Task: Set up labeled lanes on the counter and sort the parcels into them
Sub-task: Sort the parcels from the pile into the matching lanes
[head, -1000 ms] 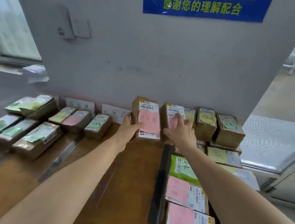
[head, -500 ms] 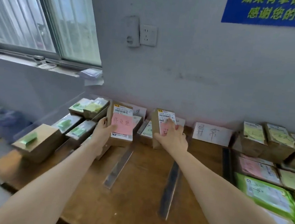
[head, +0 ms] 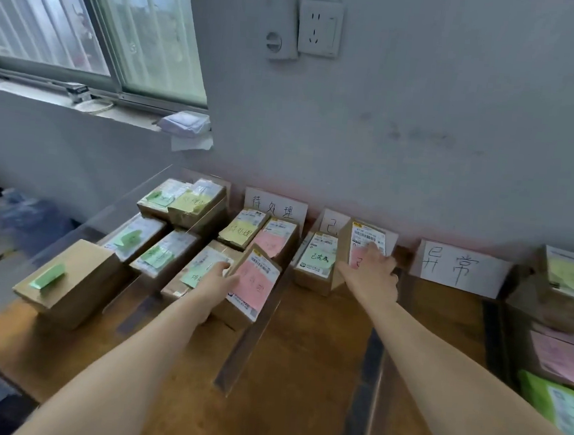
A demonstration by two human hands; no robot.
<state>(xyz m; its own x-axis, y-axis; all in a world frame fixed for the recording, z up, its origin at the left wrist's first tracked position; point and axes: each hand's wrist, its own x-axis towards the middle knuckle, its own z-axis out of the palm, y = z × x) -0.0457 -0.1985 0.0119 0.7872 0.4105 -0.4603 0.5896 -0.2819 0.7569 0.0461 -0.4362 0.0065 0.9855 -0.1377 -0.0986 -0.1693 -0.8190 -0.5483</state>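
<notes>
My left hand (head: 215, 285) grips a brown parcel with a pink note (head: 254, 285), tilted, low over the lane under the white label card (head: 274, 206). My right hand (head: 372, 273) holds a second brown parcel with a pink note (head: 362, 244) upright against the wall, in front of the middle label card (head: 330, 222), beside a parcel with a green note (head: 316, 259). A third label card (head: 456, 268) leans on the wall to the right. Dark divider strips (head: 252, 338) mark lanes on the wooden counter (head: 301, 373).
Several parcels with green and yellow notes (head: 161, 231) fill the left lanes; one box (head: 67, 282) sits near the counter's left edge. More parcels (head: 561, 297) are stacked at the right. A window (head: 88, 23) and a wall socket (head: 319, 27) are above.
Both hands carried their parcels leftward from the right-hand pile; the left parcel came down into the left labelled lane, the right one stands at the middle card. The view swung left.
</notes>
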